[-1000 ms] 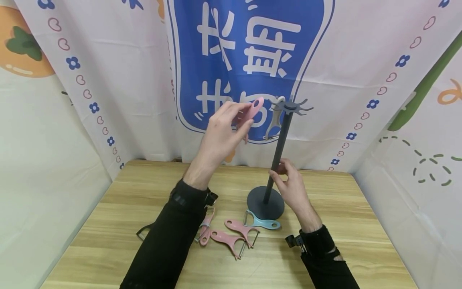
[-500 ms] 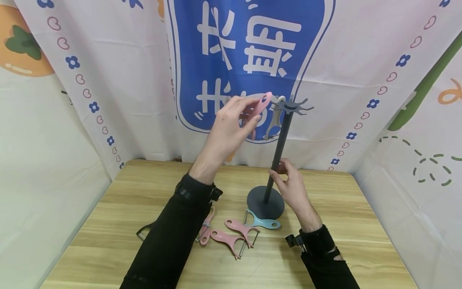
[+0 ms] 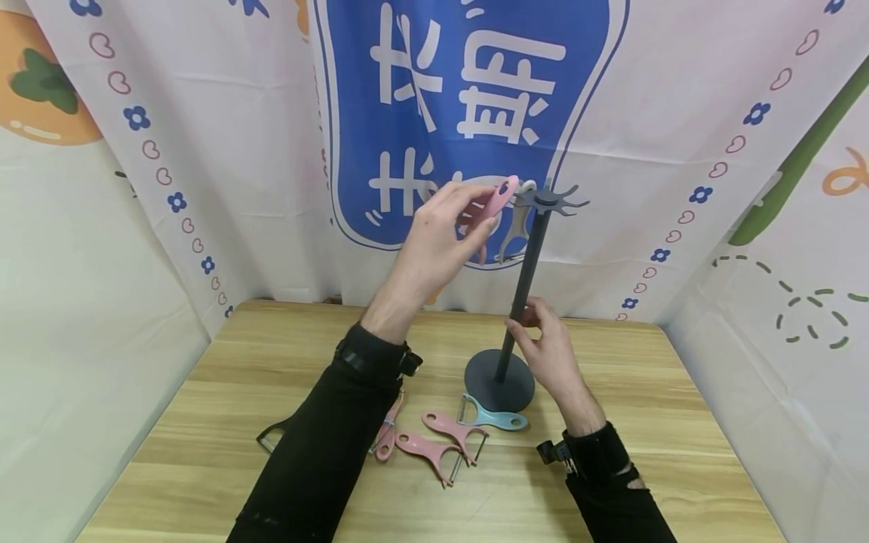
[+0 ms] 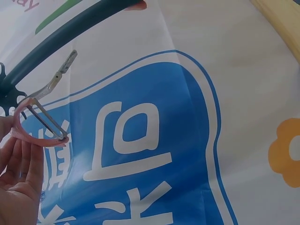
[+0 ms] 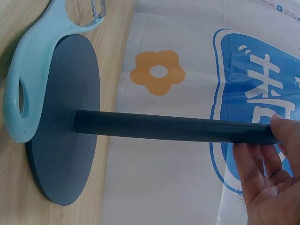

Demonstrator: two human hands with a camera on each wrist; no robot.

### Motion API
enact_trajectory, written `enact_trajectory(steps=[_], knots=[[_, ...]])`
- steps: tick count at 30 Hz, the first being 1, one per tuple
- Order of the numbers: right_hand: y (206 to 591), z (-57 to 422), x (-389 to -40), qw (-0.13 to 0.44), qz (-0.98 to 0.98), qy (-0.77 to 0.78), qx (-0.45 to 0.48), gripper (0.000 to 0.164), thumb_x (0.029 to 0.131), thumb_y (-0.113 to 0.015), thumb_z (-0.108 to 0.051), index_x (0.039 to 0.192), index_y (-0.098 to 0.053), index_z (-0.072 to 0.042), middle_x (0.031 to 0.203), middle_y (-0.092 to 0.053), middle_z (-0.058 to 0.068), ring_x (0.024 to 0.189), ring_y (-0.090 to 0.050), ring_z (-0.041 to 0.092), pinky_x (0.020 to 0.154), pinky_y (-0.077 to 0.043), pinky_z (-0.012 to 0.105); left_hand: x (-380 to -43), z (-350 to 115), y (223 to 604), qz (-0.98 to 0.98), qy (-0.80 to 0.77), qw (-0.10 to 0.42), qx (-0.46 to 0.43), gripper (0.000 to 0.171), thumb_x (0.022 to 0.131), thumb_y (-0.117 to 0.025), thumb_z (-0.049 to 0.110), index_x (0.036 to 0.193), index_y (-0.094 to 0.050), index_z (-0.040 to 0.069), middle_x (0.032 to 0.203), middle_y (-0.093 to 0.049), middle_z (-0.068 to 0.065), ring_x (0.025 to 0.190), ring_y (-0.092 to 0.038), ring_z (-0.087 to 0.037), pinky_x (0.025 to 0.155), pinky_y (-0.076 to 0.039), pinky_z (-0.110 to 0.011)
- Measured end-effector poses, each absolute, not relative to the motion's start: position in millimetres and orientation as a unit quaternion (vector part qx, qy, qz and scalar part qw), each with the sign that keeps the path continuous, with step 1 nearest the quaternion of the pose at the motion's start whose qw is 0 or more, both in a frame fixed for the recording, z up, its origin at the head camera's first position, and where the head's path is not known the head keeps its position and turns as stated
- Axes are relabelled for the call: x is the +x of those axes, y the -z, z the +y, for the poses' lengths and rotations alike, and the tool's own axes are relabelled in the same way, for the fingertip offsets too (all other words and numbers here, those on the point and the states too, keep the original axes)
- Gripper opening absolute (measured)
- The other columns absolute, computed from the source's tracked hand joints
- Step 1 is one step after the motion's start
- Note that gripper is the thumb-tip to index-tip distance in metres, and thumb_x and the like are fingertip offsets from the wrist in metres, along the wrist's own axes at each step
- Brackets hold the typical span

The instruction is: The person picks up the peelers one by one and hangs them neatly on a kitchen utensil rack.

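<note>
My left hand [image 3: 441, 234] pinches a pink peeler [image 3: 501, 197], its holed handle end up beside the hooked top [image 3: 547, 199] of a dark stand. In the left wrist view the blade of that pink peeler [image 4: 44, 140] points away from the fingers. Whether the hole touches a hook I cannot tell. A grey peeler [image 3: 517, 225] hangs from a hook just behind it. Lower down, my right hand [image 3: 548, 351] grips the stand's pole [image 3: 526, 271] between thumb and fingers; the right wrist view shows the same hold on the pole [image 5: 178, 127].
A blue peeler [image 3: 498, 418] lies against the stand's round base [image 3: 485, 377]. Several pink peelers [image 3: 424, 446] lie on the wooden table [image 3: 597, 475] in front. A black peeler [image 3: 270, 433] is partly hidden by the left sleeve. A printed curtain [image 3: 271, 188] hangs behind.
My left hand has moved right with the pink peeler, bringing its handle end up to the stand's hooks. My right hand stays on the pole.
</note>
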State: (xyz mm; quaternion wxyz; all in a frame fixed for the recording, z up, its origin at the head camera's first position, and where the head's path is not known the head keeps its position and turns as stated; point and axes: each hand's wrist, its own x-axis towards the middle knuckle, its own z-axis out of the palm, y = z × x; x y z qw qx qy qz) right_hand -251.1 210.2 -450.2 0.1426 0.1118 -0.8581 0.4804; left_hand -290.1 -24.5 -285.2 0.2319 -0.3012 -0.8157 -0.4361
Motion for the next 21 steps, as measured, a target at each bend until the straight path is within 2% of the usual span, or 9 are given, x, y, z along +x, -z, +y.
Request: enact_trajectory(steps=[4,8,14,21], knots=[[450,210,-251,0.142,-0.86,-0.476,0.113,0.039,0.116,-0.075,-0.011,0.153,-0.064,-0.004,0.132,-0.075,0.025,0.128,-0.077,0.044,0.101,-0.074,0.064,-290,-23,287,-0.813,0.443,0.222,-0.307,0.05,0.115,-0.078,0.016,0.163,-0.067,0.008,0.159,-0.069,-0.013,0.139,-0.073,-0.023,0.118,-0.065,-0.027],[449,210,-251,0.142,-0.862,-0.474,0.114,0.04,0.116,-0.075,-0.011,0.154,-0.063,-0.003,0.134,-0.075,0.025,0.127,-0.078,0.045,0.1,-0.075,0.064,-290,-23,290,-0.81,0.448,0.217,-0.311,0.049,0.115,-0.078,0.015,0.162,-0.067,0.007,0.155,-0.07,-0.013,0.138,-0.073,-0.023,0.117,-0.066,-0.026],[449,210,-251,0.143,-0.862,-0.472,0.117,0.04,0.116,-0.075,-0.012,0.154,-0.063,-0.003,0.133,-0.075,0.025,0.125,-0.078,0.044,0.099,-0.075,0.064,-291,-21,294,-0.804,0.46,0.213,-0.311,0.049,0.115,-0.079,0.015,0.161,-0.067,0.006,0.15,-0.071,-0.014,0.137,-0.075,-0.026,0.117,-0.067,-0.029],[450,211,-251,0.14,-0.861,-0.475,0.118,0.04,0.117,-0.074,-0.012,0.154,-0.063,-0.003,0.134,-0.075,0.025,0.126,-0.078,0.045,0.099,-0.075,0.064,-295,-18,300,-0.791,0.506,0.18,-0.294,0.049,0.115,-0.079,0.017,0.162,-0.067,0.01,0.152,-0.07,-0.013,0.138,-0.075,-0.026,0.12,-0.067,-0.033]])
